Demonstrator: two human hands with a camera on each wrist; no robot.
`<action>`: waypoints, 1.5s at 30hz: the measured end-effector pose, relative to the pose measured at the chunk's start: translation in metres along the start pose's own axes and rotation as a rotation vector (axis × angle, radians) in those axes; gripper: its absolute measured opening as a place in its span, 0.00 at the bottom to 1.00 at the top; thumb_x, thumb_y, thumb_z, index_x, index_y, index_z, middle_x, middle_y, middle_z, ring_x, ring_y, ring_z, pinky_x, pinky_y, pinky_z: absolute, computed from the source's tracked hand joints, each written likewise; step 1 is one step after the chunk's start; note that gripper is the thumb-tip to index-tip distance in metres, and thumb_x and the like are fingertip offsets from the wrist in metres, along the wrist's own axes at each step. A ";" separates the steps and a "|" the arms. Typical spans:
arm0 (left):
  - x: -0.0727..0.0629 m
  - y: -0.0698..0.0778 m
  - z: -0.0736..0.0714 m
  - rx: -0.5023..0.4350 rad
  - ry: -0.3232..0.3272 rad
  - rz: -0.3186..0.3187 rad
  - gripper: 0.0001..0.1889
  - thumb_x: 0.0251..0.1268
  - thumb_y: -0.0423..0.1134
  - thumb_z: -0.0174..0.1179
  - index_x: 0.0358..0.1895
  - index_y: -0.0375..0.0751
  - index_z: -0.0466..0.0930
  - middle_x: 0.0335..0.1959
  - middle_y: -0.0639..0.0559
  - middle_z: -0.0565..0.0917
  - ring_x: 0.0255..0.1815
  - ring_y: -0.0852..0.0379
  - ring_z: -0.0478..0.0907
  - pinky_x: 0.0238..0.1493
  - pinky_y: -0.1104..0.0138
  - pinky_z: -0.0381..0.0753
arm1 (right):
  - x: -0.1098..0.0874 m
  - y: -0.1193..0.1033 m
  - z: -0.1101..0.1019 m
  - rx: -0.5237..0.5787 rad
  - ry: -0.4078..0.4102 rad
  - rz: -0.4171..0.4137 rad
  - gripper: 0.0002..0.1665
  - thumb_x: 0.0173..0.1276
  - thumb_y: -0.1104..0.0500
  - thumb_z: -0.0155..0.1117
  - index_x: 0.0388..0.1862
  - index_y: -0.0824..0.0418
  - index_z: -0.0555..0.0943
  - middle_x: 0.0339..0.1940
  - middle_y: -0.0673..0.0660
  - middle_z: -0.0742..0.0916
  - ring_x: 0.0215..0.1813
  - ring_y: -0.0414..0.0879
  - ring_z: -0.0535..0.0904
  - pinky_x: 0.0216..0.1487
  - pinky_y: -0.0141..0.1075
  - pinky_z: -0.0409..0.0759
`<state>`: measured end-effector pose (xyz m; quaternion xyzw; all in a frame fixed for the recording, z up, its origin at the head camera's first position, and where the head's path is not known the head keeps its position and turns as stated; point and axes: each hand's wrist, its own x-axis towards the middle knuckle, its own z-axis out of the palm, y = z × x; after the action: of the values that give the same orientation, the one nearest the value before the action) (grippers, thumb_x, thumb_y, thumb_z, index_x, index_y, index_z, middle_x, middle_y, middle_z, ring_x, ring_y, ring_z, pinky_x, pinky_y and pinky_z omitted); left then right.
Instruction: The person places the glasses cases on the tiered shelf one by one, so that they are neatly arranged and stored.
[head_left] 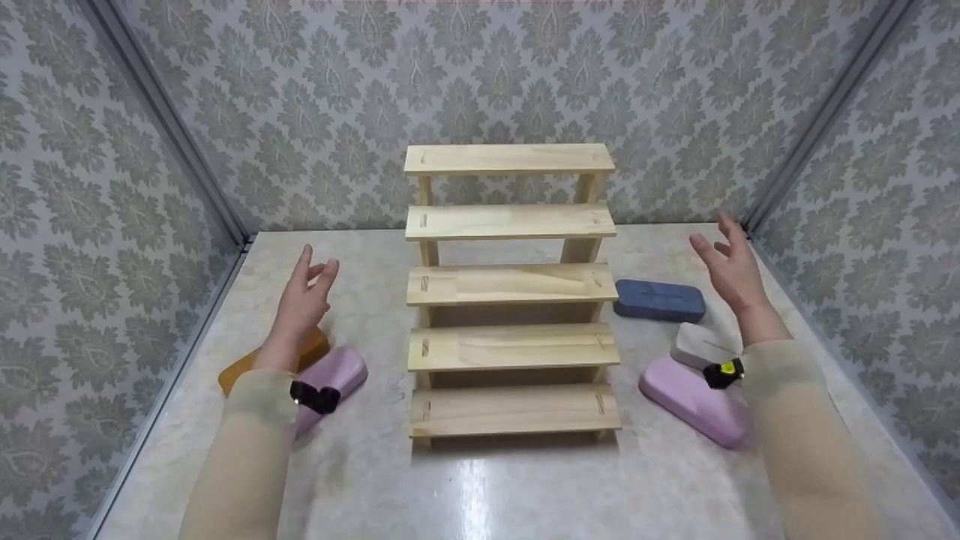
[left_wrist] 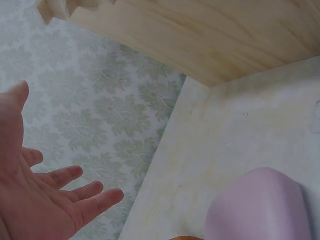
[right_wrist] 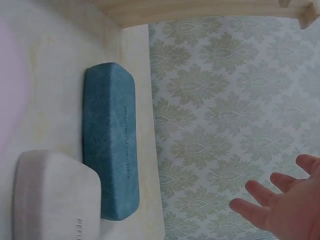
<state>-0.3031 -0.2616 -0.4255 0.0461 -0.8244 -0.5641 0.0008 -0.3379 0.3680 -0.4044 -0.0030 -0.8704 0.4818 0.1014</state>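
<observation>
A five-tier wooden step rack (head_left: 512,283) stands upright in the middle of the table. To its left, my left hand (head_left: 298,304) hovers with fingers extended and holds nothing. Below that hand lie an orange-brown case (head_left: 313,349) and a lilac case (head_left: 346,369), both shaped like glasses cases and partly covered by my arm. On the other side, my right hand (head_left: 736,271) is raised with spread fingers, also holding nothing. Near it are a blue case (right_wrist: 111,142) with small lettering, a white case (right_wrist: 60,195) and another lilac case (head_left: 691,401).
The pale marbled tabletop (head_left: 480,495) is bounded by patterned walls (head_left: 495,82) at the back and both sides. The rack's shelves (head_left: 517,221) hold no objects. The blue case lies close beside the rack's right side.
</observation>
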 end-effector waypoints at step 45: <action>-0.104 -0.095 0.112 -0.706 -0.130 -0.166 0.27 0.81 0.40 0.53 0.76 0.36 0.63 0.62 0.43 0.81 0.55 0.51 0.85 0.49 0.58 0.89 | -0.163 0.104 0.019 0.565 0.255 0.126 0.27 0.78 0.59 0.60 0.70 0.70 0.73 0.48 0.38 0.91 0.52 0.30 0.86 0.54 0.19 0.80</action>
<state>-0.1987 -0.1838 -0.5493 0.0740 -0.5707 -0.8137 -0.0815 -0.1915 0.3912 -0.5295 -0.0892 -0.6807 0.7054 0.1762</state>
